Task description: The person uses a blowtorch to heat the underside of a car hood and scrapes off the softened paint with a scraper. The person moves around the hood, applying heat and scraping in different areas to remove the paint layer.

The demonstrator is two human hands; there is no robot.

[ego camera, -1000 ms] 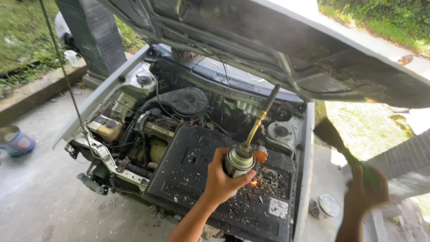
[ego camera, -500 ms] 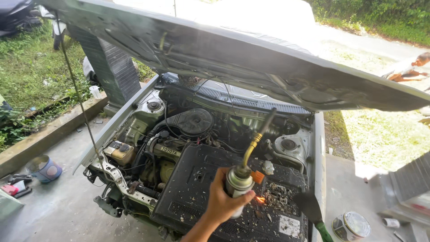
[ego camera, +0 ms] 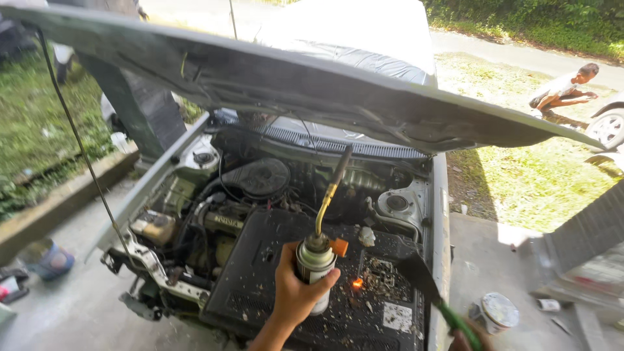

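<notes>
A person's left hand, fingers clamped around a gas torch canister, held it upright over the black panel in the open engine bay, nozzle clear of embers. The right hand, barely visible, gripped a green-handled scraper; its fingers could not be made out.
</notes>
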